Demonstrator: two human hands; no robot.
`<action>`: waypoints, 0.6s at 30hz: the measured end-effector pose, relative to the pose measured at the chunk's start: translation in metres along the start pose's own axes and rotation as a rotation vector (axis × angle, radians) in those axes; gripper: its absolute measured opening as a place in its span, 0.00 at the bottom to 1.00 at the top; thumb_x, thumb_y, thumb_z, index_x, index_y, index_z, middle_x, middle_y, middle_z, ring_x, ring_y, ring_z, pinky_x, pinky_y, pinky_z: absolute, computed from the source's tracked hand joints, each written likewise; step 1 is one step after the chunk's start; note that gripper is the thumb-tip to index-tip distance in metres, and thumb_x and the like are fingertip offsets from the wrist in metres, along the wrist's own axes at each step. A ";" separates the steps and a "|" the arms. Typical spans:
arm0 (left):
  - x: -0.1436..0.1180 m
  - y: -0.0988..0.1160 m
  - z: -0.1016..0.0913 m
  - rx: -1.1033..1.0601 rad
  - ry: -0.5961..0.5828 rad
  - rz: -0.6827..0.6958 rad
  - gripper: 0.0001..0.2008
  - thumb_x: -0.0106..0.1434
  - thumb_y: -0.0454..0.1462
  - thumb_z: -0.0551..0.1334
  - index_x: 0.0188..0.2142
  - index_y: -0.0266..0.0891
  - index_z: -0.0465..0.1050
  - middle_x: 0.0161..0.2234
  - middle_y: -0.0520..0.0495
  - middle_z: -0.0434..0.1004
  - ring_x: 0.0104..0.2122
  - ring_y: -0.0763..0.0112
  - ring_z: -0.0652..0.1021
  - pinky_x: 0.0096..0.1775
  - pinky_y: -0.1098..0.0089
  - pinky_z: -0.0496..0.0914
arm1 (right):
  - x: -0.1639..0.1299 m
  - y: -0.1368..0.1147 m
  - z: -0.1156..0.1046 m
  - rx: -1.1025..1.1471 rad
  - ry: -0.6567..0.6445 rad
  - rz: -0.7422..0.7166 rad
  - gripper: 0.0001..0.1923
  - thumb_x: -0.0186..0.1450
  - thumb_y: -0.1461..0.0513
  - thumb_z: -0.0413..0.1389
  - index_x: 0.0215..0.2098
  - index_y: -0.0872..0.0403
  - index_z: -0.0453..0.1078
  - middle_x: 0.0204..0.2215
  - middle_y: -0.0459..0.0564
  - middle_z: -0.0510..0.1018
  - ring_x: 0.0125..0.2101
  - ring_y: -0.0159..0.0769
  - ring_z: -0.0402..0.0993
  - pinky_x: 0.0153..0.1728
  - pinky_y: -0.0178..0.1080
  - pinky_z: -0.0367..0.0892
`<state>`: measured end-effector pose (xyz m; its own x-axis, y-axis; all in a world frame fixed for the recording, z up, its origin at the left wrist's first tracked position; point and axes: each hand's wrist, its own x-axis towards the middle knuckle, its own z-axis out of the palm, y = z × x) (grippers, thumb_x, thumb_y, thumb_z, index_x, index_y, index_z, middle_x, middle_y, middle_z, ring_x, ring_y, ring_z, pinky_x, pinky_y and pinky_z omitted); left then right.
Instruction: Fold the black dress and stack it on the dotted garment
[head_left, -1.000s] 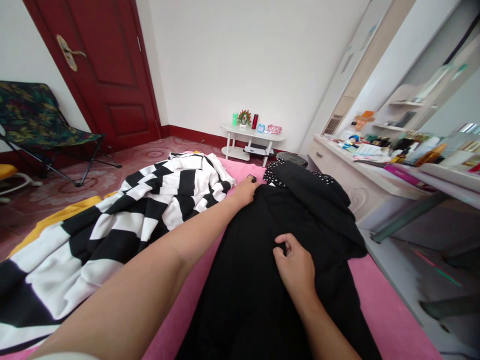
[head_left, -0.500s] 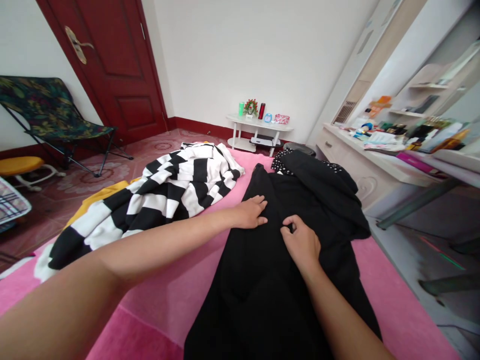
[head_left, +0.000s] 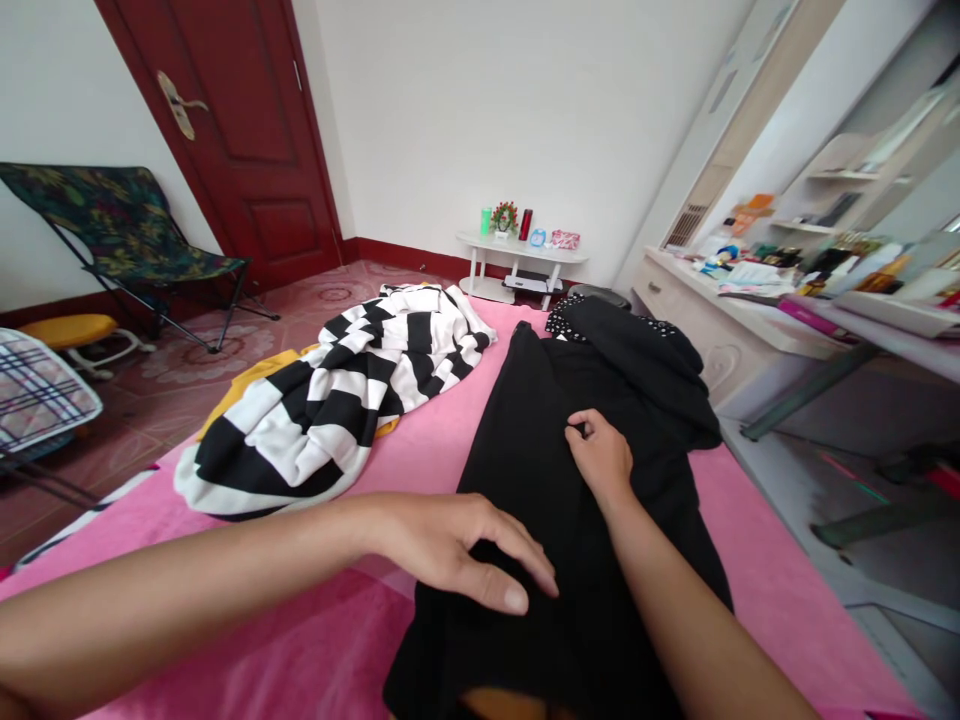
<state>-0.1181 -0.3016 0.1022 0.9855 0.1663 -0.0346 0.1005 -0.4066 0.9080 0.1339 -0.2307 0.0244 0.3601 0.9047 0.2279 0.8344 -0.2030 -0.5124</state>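
Note:
A long black garment (head_left: 525,460) lies stretched over the pink bedspread (head_left: 420,460), its far end bunched into a dark heap. My left hand (head_left: 465,550) is over the garment's near left part, thumb and fingers apart, holding nothing. Farther up the cloth is my right hand (head_left: 602,455), with thumb and forefinger curled together in a pinch on the black fabric. Its other fingers are mostly hidden. A black-and-white checked garment (head_left: 405,350) lies crumpled to the left, with yellow cloth (head_left: 255,380) showing beneath it. Dark cloth with white dots (head_left: 562,318) peeks out at the far end.
Along the right stands a dressing table (head_left: 757,320) crowded with bottles and small items. A low white table (head_left: 465,238) at the far wall bears a flowerpot and cups. Left are a folding chair (head_left: 150,240), a yellow stool (head_left: 67,330) and a red door (head_left: 247,130).
My left hand has moved toward me down the black garment, from its upper left edge to its near part. My right hand stays in about the same spot, still pinched.

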 end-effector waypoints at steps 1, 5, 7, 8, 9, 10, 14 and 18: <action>-0.003 0.004 0.002 -0.066 -0.004 -0.010 0.19 0.67 0.39 0.55 0.55 0.37 0.68 0.53 0.42 0.71 0.52 0.65 0.72 0.53 0.70 0.65 | 0.000 0.001 0.000 0.007 0.003 -0.003 0.10 0.57 0.58 0.52 0.36 0.48 0.72 0.24 0.43 0.71 0.27 0.32 0.67 0.26 0.33 0.52; -0.013 0.010 0.006 -0.010 0.176 -0.094 0.15 0.66 0.41 0.57 0.43 0.34 0.76 0.38 0.43 0.77 0.36 0.70 0.77 0.38 0.74 0.70 | -0.001 0.002 0.000 0.029 -0.001 -0.020 0.11 0.57 0.57 0.52 0.36 0.47 0.72 0.25 0.42 0.71 0.28 0.32 0.68 0.26 0.33 0.53; -0.018 0.006 0.005 0.121 0.315 -0.147 0.12 0.65 0.40 0.58 0.38 0.34 0.76 0.33 0.46 0.76 0.31 0.73 0.75 0.34 0.75 0.68 | -0.001 0.003 0.000 0.037 0.001 -0.024 0.11 0.57 0.57 0.52 0.36 0.47 0.72 0.25 0.42 0.71 0.28 0.32 0.68 0.27 0.33 0.54; -0.021 0.002 0.004 0.194 0.356 -0.173 0.10 0.64 0.39 0.59 0.37 0.35 0.76 0.32 0.47 0.75 0.30 0.74 0.75 0.34 0.75 0.67 | -0.001 0.003 0.000 0.041 0.002 -0.024 0.10 0.56 0.57 0.52 0.36 0.47 0.72 0.25 0.42 0.72 0.28 0.32 0.68 0.27 0.33 0.54; -0.023 -0.001 0.003 0.266 0.375 -0.199 0.08 0.62 0.39 0.61 0.37 0.37 0.76 0.33 0.48 0.74 0.31 0.74 0.74 0.35 0.75 0.67 | -0.001 0.004 0.001 0.050 0.007 -0.021 0.10 0.56 0.57 0.53 0.35 0.46 0.72 0.25 0.42 0.72 0.28 0.32 0.68 0.27 0.33 0.54; -0.026 -0.005 0.002 0.330 0.379 -0.225 0.07 0.60 0.38 0.63 0.37 0.38 0.76 0.34 0.49 0.74 0.32 0.73 0.74 0.36 0.74 0.67 | -0.001 0.005 0.001 0.069 0.017 -0.013 0.10 0.55 0.57 0.53 0.35 0.46 0.72 0.25 0.42 0.72 0.27 0.32 0.67 0.26 0.33 0.54; -0.034 -0.020 0.005 0.375 0.494 -0.405 0.13 0.56 0.41 0.65 0.40 0.41 0.73 0.34 0.51 0.73 0.31 0.72 0.73 0.33 0.73 0.66 | 0.001 0.009 0.004 0.200 0.098 0.029 0.11 0.54 0.58 0.53 0.34 0.47 0.73 0.22 0.41 0.70 0.25 0.32 0.66 0.26 0.33 0.55; -0.033 -0.034 0.011 0.121 0.663 -0.511 0.17 0.59 0.42 0.62 0.46 0.38 0.65 0.30 0.53 0.70 0.29 0.72 0.73 0.30 0.73 0.66 | 0.003 0.012 0.007 0.237 0.106 0.028 0.10 0.53 0.58 0.53 0.33 0.47 0.73 0.20 0.41 0.70 0.24 0.32 0.66 0.26 0.34 0.55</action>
<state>-0.1527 -0.3035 0.0676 0.5343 0.8332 -0.1428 0.5632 -0.2249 0.7951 0.1423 -0.2279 0.0130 0.4334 0.8532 0.2900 0.7068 -0.1222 -0.6967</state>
